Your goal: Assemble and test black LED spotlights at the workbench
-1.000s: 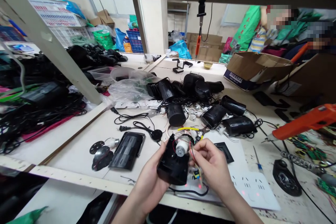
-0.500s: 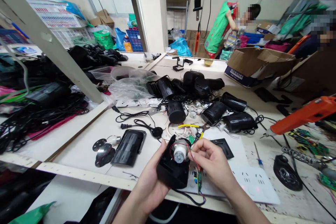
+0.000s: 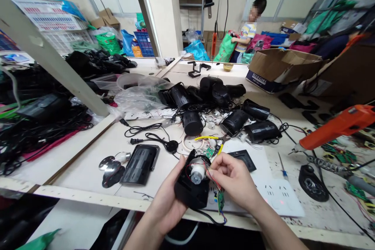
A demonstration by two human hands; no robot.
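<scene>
- Pale workbench [image 3: 88, 164] under a low shelf; cluttered workshop behind, a person [image 3: 247, 33] standing at the far side.
- Bench litter: glossy black cylindrical housings [image 3: 258, 131], tangled black cords [image 3: 146, 136], flat ribbed black panel [image 3: 140, 159], orange glue gun [image 3: 336, 127], cardboard box [image 3: 281, 66].
- Left hand [image 3: 170, 199] wrapped around black plastic housing [image 3: 190, 187], held above the near bench edge.
- Housing's open end faces up toward the camera, long axis tilted away; small silvery round motor [image 3: 197, 172] seated inside.
- Right hand [image 3: 234, 179] pinching thin red wires [image 3: 211, 175] beside the motor; small green circuit board [image 3: 220, 200] dangles below.
</scene>
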